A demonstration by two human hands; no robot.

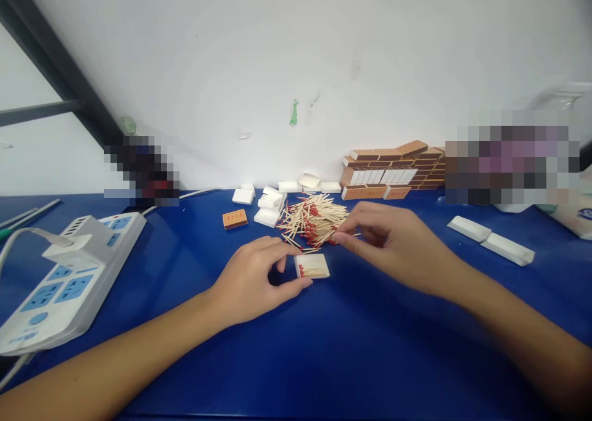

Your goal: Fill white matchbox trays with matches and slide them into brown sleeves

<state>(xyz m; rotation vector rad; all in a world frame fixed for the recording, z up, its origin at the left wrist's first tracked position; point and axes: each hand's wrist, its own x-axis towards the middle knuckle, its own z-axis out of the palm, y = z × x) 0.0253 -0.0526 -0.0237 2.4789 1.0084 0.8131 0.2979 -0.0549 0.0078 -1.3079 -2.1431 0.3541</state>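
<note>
My left hand (256, 279) holds a small white matchbox tray (319, 262) on the blue table, its thumb on the near edge and its fingers at the far left corner. Several red-tipped matches (312, 272) lie inside along the near side. Just behind the tray is a loose heap of matches (319, 214), heads pointing various ways. At the heap's right edge my right hand (382, 236) is closed in a pinch, with a match between thumb and forefinger; its other fingers are curled and partly hidden.
White empty trays (271, 208) lie behind and left of the heap. An orange matchbox (235, 219) sits left of them. Stacked matchboxes (393, 168) stand against the wall at back right. Two more trays (509, 248) lie at right. A power strip (78, 279) with cables occupies the left.
</note>
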